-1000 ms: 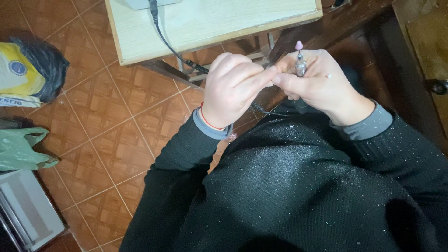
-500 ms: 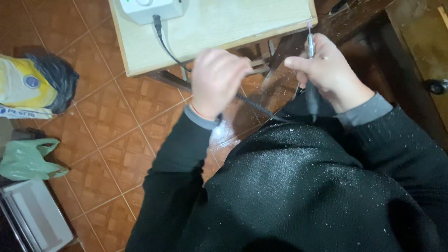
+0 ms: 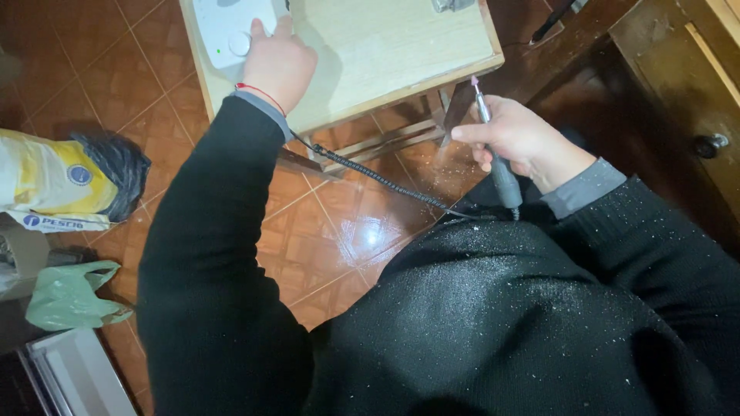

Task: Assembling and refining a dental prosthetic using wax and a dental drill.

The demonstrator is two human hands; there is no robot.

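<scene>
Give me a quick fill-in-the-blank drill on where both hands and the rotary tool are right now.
1. The left hand rests on the ____ control box on the wooden table.
2. The right hand holds a slim rotary handpiece with its pink tip pointing ____.
3. A ____ black cable runs from the handpiece toward the table.
4. Pale ____ speckles the black sweater.

Missing words: white; up; coiled; dust

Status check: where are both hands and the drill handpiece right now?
Left hand on the white control box, fingers at its dial. Right hand grips the handpiece, pink bit up. Coiled cord hangs clear below the small table.
</scene>
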